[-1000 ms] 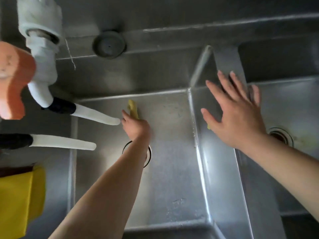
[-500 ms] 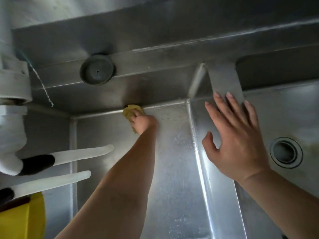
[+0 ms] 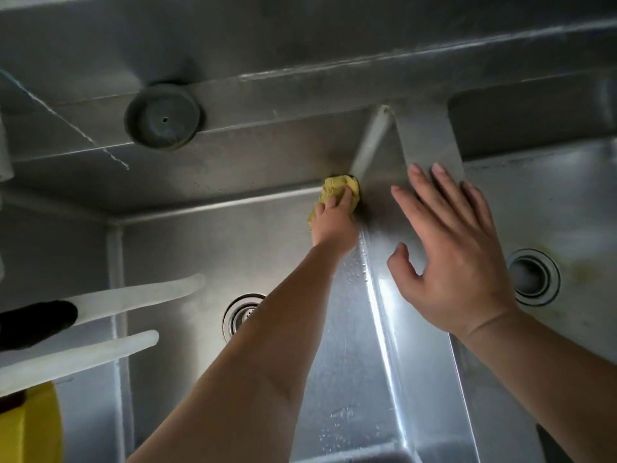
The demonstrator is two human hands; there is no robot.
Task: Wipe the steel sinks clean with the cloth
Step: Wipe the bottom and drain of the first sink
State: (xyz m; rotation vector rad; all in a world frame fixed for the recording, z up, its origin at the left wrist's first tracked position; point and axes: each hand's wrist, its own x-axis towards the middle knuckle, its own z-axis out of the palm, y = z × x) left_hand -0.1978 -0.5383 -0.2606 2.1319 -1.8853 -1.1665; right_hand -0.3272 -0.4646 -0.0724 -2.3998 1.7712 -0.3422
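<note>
Left hand point(image 3: 334, 222) is down in the left sink point(image 3: 207, 262), fingers curled over a bunched yellow cloth point(image 3: 337, 190) and pressing it into the far right corner, where the back wall meets the divider point(image 3: 384, 295) between the two sinks. Cloth is touching both the back wall and the corner seam; part of it pokes out left of the fingers. Left forearm runs diagonally up from bottom centre and crosses in front of the left drain point(image 3: 238, 315), hiding its right side.

Right hand point(image 3: 457, 259) is spread flat, fingers straight and slightly apart, thumb out to the left, holding nothing. It sits over the divider, fingertips pointing toward the back rim. Can't tell if the palm is actually resting on the steel or just above it.

Right sink point(image 3: 567, 195) has its own drain point(image 3: 534, 277) just right of the hand, with yellowish staining on the floor beside it.

Water droplets on the divider slope and the near part of the left sink.

A round grey plug point(image 3: 163, 120) lies on the back ledge. At the left edge: two white spouts point(image 3: 133, 295) with a black collar, and something yellow point(image 3: 30, 426) in the bottom-left corner, cut off.
</note>
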